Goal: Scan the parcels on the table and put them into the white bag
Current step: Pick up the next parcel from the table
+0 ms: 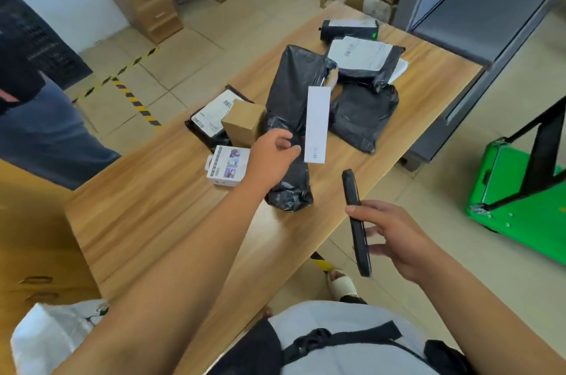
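Above the long wooden table [137, 221], your left hand [269, 154] is pinching a slim white rectangular box [318, 125] while your right hand [395, 236] is gripping a flat black handheld scanner [352, 191] beside the table's near edge.

The white bag [52, 341] is cut off by the bottom edge and partly hidden behind the left arm [171, 282]. Print on the parcel label [364, 54] is too small to read. The green cart [517, 206] runs off the right edge.

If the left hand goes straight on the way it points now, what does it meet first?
Probably the slim white cardboard box, just ahead of the left hand; depth is unclear.
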Available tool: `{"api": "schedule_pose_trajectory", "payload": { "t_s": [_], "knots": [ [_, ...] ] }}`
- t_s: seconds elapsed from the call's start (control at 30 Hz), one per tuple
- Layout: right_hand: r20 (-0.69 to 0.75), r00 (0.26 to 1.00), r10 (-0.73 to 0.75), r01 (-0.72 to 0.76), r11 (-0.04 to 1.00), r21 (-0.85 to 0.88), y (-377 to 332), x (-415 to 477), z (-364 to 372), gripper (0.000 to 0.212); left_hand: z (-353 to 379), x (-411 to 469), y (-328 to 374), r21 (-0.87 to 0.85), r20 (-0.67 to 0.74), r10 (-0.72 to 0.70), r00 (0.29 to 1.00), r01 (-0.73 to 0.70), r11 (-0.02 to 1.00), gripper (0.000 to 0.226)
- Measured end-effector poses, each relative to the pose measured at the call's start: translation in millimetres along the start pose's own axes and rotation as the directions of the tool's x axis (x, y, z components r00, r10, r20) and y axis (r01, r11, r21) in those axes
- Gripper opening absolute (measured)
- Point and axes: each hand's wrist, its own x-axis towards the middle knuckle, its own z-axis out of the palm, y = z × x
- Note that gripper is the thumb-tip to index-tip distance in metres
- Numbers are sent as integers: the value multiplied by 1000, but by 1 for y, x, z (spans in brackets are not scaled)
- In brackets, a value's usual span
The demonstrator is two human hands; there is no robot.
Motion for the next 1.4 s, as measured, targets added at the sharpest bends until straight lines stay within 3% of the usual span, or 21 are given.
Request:
{"api": "schedule_pose_trajectory", "payload": {
  "t_s": [0.17,0.27,0.53,0.8,0.97,1.1,1.2,1.27,1.4],
  "knots": [
    [-20,999,30,-29,998,59,-18,30,-41,27,56,47,21,162,-55,-91,994,99,982,78],
    [-12,999,44,-43,996,83,-22,43,-60,29,81,64,24,185,-101,-184,978,201,962,91],
    [50,998,46,-51,993,108,-28,64,-97,19,111,77,19,200,-236,-250,939,298,933,59],
    [131,991,16,-17,1000,10,-47,82,-98,20,73,41,18,-132,-147,-380,913,363,922,24],
    [235,972,-3,17,998,-59,-58,97,-76,11,10,-33,1,-492,-155,-472,868,346,799,41],
    [335,942,21,30,989,-147,-59,101,-45,16,-41,-101,-25,-589,-363,-546,755,268,763,50],
    [410,910,60,32,976,-214,-55,99,-23,25,-67,-139,-49,-476,-521,-563,641,329,816,54],
    [442,893,79,39,968,-250,-51,96,-12,27,-75,-158,-68,-272,-620,-504,602,437,857,59],
    [470,878,91,52,958,-283,-43,89,0,27,-59,-185,-102,244,-671,-342,659,630,737,56]
  ]
}}
